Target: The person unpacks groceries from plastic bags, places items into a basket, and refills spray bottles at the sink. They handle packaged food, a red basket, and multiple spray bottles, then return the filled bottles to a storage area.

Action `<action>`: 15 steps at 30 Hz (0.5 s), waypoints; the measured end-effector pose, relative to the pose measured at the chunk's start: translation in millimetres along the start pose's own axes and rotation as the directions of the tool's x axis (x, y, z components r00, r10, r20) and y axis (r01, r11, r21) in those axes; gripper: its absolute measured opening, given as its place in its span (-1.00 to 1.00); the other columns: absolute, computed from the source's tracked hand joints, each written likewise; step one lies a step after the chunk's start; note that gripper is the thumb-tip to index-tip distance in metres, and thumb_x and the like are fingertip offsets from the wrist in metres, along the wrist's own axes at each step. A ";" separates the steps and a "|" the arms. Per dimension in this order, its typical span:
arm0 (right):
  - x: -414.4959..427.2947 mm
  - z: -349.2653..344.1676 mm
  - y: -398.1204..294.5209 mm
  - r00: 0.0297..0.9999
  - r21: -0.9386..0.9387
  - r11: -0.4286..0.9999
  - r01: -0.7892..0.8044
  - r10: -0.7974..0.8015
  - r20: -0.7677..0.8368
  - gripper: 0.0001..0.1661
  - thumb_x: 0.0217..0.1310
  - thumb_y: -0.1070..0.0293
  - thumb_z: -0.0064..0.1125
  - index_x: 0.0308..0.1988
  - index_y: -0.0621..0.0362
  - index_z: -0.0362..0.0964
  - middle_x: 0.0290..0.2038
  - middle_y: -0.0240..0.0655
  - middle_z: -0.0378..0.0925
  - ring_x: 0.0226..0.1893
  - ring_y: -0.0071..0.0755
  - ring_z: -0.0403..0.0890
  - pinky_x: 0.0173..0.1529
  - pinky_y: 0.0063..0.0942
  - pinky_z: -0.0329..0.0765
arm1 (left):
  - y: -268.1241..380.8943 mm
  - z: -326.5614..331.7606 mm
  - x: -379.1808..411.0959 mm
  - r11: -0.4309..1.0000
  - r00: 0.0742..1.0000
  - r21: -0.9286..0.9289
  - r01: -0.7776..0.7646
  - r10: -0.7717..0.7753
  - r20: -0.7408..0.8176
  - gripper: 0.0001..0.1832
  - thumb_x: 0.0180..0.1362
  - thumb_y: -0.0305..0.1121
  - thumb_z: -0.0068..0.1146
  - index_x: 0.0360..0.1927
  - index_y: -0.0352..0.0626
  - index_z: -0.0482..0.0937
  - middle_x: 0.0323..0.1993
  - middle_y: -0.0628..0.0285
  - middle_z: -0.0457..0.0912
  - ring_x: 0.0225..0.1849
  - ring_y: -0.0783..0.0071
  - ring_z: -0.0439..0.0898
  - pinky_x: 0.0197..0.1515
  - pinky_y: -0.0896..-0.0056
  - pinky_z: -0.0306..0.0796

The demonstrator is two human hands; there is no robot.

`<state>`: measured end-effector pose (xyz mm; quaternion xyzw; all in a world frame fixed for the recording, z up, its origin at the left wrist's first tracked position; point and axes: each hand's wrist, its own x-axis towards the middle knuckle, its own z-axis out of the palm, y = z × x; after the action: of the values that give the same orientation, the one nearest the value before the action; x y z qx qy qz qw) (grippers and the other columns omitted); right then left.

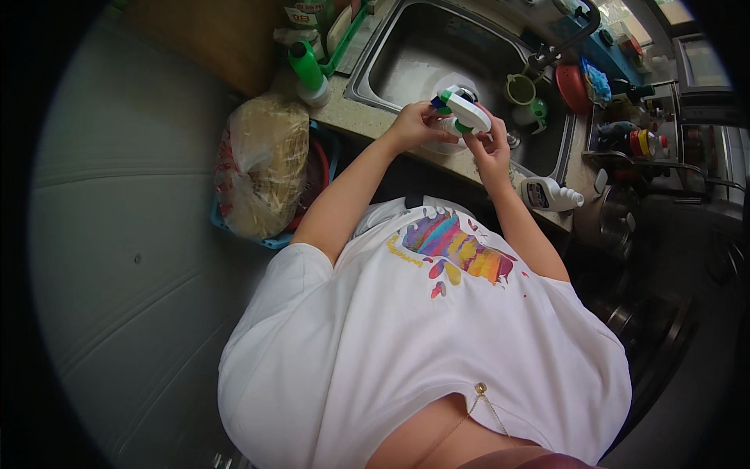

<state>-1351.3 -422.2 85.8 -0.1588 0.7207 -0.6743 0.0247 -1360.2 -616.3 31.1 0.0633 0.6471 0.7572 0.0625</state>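
Observation:
Over the front edge of the sink, both my hands are on a spray bottle with a white and green trigger head [469, 111]. My left hand [417, 126] grips it near the ribbed white neck [447, 125]. My right hand [494, 143] has its thumb and fingers around the green collar and the rear of the trigger head. A pale, whitish body shows beneath my hands, partly hidden by them. On the counter right of my right hand, a white bottle [545, 194] with a dark label lies tilted in view, its threaded neck uncapped.
The steel sink [404, 55] has a dark faucet [562, 50], a pale green cup [520, 89] and a green-and-white item [530, 114]. A red colander [571, 88] stands behind. Left are a green-capped bottle [307, 73] and a bagged bundle [263, 170]. Right is a bottle rack [638, 155].

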 end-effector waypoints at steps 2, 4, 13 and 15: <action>2.1 -6.9 9.5 0.999 -0.081 0.996 0.033 -0.033 0.004 -0.54 0.05 0.41 0.44 -0.05 0.23 0.45 -0.06 -0.37 0.37 -0.23 -0.58 0.45 -0.15 -0.61 0.45 | 16.4 1.6 -4.5 0.998 0.998 0.022 0.054 -0.053 -0.023 -0.49 -0.18 -0.52 0.55 -0.06 -0.23 0.64 -0.40 0.54 0.53 -0.39 0.80 0.38 -0.32 0.64 0.32; 5.8 -8.1 13.4 0.999 -0.107 0.993 0.053 -0.054 -0.001 -0.49 0.03 0.43 0.44 0.01 0.21 0.45 -0.06 -0.36 0.37 -0.23 -0.58 0.44 -0.13 -0.59 0.45 | 10.0 -1.0 -3.0 0.996 0.995 0.012 0.086 -0.085 -0.042 -0.53 -0.21 -0.50 0.57 -0.14 -0.24 0.66 -0.43 0.51 0.54 -0.41 0.78 0.39 -0.33 0.67 0.31; 9.5 -10.8 -1.9 0.982 -0.250 0.950 0.186 -0.184 0.030 -0.50 0.02 0.38 0.48 -0.01 0.22 0.52 -0.12 -0.37 0.43 -0.08 -0.45 0.52 -0.01 -0.53 0.47 | 19.1 15.8 -4.8 0.994 0.995 -0.071 0.080 -0.084 -0.055 -0.54 -0.18 -0.48 0.56 -0.13 -0.26 0.67 -0.50 0.56 0.48 -0.50 0.80 0.29 -0.44 0.67 0.21; -1.2 5.2 -10.4 0.962 -0.319 0.927 0.196 -0.245 -0.121 -0.56 0.02 0.35 0.48 -0.09 0.23 0.52 -0.17 -0.38 0.44 -0.15 -0.46 0.53 -0.09 -0.55 0.47 | 18.3 18.1 -5.4 0.994 0.995 -0.094 0.060 -0.067 -0.068 -0.54 -0.16 -0.46 0.56 -0.13 -0.26 0.67 -0.50 0.58 0.47 -0.51 0.81 0.28 -0.45 0.67 0.19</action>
<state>-1346.8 -427.3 95.3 -0.1866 0.7930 -0.5644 -0.1336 -1351.9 -602.5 51.9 0.0129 0.6149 0.7857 0.0664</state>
